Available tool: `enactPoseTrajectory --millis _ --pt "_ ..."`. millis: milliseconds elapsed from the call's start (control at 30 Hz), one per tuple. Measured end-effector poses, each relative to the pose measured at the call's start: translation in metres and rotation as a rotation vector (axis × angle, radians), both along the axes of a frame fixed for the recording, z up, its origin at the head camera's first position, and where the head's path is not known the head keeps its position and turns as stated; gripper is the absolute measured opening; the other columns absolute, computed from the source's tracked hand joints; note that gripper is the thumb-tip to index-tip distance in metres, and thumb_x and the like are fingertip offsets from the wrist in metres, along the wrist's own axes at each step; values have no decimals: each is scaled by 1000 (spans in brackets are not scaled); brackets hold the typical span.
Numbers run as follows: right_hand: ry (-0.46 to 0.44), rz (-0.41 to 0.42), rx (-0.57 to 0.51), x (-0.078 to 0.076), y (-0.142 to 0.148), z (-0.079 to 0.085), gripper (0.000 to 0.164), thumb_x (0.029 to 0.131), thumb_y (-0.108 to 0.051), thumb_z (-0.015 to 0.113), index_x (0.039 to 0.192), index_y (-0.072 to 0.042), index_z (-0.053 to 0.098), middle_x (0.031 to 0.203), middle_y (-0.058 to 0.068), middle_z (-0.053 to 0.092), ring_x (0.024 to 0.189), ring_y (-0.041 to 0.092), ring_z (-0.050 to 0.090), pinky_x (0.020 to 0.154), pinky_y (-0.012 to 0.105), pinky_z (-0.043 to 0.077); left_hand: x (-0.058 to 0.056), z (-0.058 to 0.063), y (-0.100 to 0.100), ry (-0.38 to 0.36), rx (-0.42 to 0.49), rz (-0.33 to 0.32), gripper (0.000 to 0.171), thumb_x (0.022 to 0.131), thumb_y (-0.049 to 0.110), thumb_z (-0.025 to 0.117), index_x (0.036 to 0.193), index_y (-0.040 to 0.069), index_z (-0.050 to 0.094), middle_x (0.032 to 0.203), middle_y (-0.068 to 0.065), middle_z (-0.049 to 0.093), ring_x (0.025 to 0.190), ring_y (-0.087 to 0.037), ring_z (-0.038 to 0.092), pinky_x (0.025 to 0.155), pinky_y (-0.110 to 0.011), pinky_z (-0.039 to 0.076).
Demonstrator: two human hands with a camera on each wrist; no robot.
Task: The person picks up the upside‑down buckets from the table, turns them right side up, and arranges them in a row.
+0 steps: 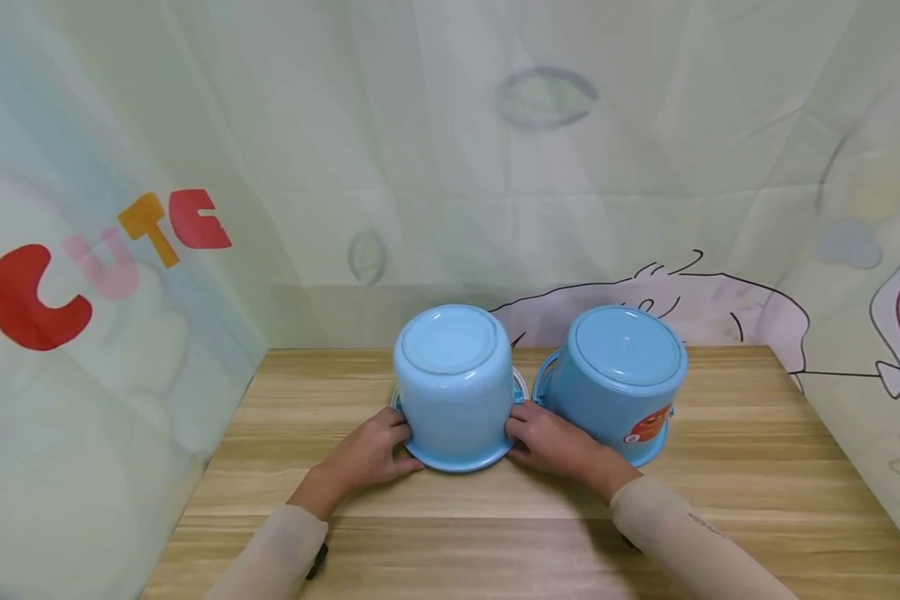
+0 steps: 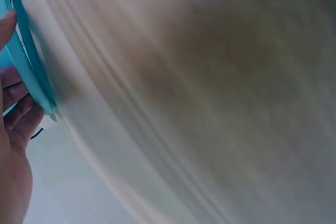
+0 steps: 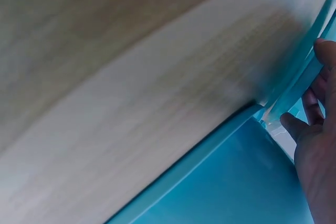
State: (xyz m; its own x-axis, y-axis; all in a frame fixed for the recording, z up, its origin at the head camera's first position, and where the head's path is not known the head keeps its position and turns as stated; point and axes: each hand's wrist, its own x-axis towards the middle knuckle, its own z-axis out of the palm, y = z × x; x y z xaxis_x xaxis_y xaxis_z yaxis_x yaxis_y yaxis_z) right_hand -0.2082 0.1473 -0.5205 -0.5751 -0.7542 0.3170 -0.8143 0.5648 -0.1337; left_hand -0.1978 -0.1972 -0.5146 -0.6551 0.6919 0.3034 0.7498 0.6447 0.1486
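Note:
Two blue buckets stand upside down on the wooden table (image 1: 495,542). Both hands hold the left bucket (image 1: 453,400) by its low rim, one on each side. My left hand (image 1: 367,454) grips the left side; in the left wrist view its thumb and fingers (image 2: 29,121) lie about the turquoise rim (image 2: 32,77). The right hand (image 1: 555,442) pinches the opposite side, between the two buckets, with its thumb on the rim in the right wrist view. Behind the left bucket, part of its handle (image 1: 522,382) shows. Its inside is hidden.
The right bucket (image 1: 607,408), bearing a red-orange sticker (image 1: 648,425), stands close beside the right hand and forearm. A printed cloth (image 1: 435,150) hangs behind the table's back edge and along both sides, with red, pink and orange letters at left.

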Motion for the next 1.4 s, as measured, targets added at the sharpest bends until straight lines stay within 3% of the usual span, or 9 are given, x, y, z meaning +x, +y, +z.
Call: enactPoseTrajectory --millis 467,933,1133,1300,1400 --pt "19 25 -22 5 5 6 25 87 -15 83 87 -15 58 93 -2 53 88 15 53 77 28 49 8 8 2 52 5 3 41 78 40 91 92 7 71 99 -2 59 92 -15 55 79 -31 56" --pt "103 50 -123 10 13 10 25 86 -5 80 85 -15 57 88 -1 49 82 13 48 71 26 45 13 11 4 178 81 -31 22 79 3 81 96 7 67 100 -4 61 93 -17 57 80 -32 57" --pt "137 56 -160 12 15 18 29 85 -2 80 82 -15 54 86 -2 47 81 13 46 71 25 43 14 15 7 195 116 -43 20 80 -1 78 93 7 64 96 -4 58 90 -17 55 77 -30 55" --pt "139 57 -187 15 16 27 30 85 0 79 81 -14 53 85 -2 47 80 12 46 70 23 43 15 20 8 213 141 -42 5 89 2 64 90 6 62 93 -5 56 87 -18 52 74 -31 53" --pt "135 53 -194 16 17 32 29 85 0 79 83 -14 54 85 -1 48 81 12 47 70 23 44 15 23 9 241 152 -39 5 89 2 63 89 6 60 92 -5 55 84 -18 51 71 -30 52"
